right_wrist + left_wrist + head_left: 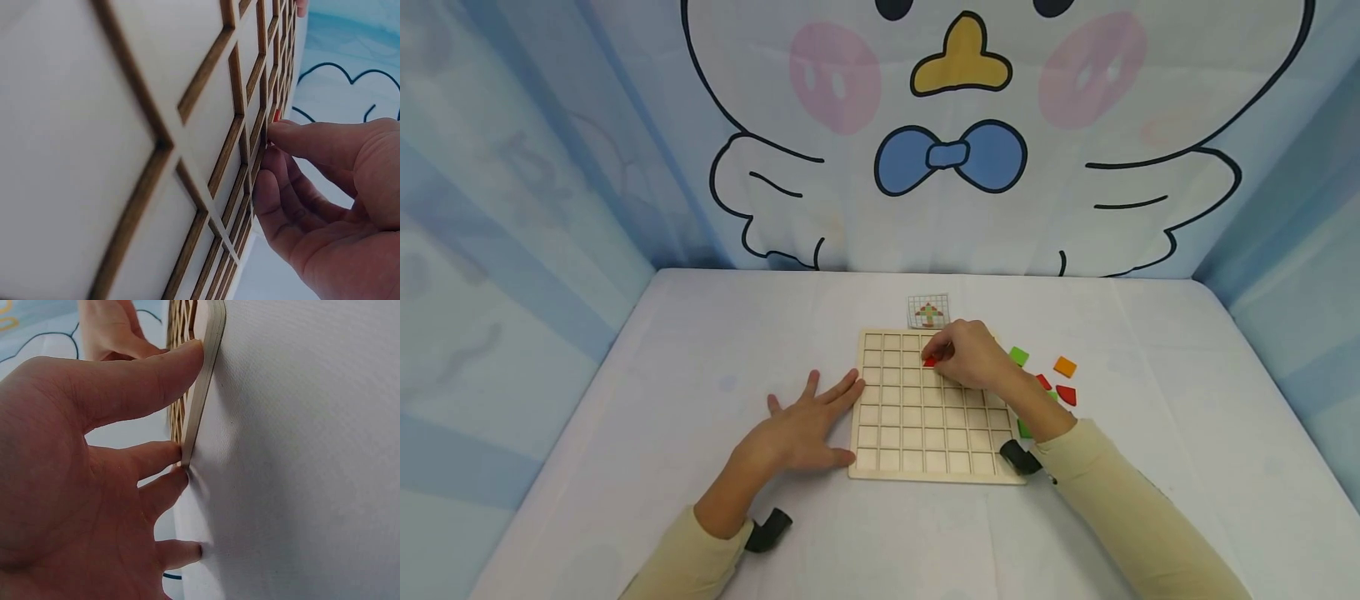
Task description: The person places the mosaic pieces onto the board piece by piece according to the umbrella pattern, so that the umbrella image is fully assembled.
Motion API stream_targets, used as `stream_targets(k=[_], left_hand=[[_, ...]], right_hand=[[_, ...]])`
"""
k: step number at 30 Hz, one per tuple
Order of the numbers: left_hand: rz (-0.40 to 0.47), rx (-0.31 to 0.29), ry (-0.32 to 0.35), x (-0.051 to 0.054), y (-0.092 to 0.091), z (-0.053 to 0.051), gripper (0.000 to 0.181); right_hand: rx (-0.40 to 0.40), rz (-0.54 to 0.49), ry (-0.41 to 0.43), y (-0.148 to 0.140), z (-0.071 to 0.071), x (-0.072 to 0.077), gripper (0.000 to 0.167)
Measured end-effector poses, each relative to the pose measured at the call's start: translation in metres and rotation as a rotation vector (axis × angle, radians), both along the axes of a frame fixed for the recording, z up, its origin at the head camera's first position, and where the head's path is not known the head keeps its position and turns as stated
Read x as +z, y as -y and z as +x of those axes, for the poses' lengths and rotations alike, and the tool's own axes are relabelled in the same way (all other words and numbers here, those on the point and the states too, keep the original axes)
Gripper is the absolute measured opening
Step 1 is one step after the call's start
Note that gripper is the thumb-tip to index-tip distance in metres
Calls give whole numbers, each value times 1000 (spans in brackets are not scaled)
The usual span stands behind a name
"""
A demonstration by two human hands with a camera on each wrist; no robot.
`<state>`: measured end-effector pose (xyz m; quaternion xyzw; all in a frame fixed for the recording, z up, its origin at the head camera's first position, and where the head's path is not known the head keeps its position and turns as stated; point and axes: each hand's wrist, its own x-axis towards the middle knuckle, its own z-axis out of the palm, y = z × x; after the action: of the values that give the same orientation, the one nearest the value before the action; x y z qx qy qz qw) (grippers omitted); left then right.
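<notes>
A wooden grid board (891,414) lies flat on the white table. The left hand (805,429) is spread at its left edge, with the thumb and some fingertips touching the rim; in the left wrist view this hand (81,444) shows straight, parted fingers beside the board's side (205,387). Over the upper part of the board, the right hand (973,354) pinches a small red piece (930,362). Seen from the right wrist, a sliver of the red piece (277,115) shows by the thumb of the right hand (331,187), close to the board's dividers. Most of the piece is hidden there.
Behind the board lies a small gridded card (928,312) with a coloured tree-like pattern. Right of the board are an orange piece (1064,367), a green piece (1018,356), a red piece (1066,395) and several others, partly behind the right forearm. A printed curtain hangs behind the table.
</notes>
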<state>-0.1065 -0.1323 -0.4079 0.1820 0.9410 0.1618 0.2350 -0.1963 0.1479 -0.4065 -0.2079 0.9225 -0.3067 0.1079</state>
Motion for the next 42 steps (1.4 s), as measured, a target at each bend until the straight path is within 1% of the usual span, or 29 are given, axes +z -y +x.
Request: stream_targets(k=[7,16,19,23,30,35,42], left_hand=[[-9,8,7,0,-1,2,95],[-12,17,12,-2,-2,3,95],[-13,20,15,-2,-2,3,95],[-19,15,8,-1,-3,3,94],[-17,4,-2,2,-7,0,94],[-23,-1,2,2,-6,1,94],[-26,8,3,2,-3,1,94]], right_hand=[[5,-7,4,-2,2,-1,16],[-1,-32,-23,-6,5,2,19],[-10,-40,-18,-10,7,4,21],[-36,-24,-3,-19,9,8,25],[-101,12,-36,-42,13,10,22],[-144,1,-44,-57,18,13,21],[-214,17,-23,-77,19,17,25]])
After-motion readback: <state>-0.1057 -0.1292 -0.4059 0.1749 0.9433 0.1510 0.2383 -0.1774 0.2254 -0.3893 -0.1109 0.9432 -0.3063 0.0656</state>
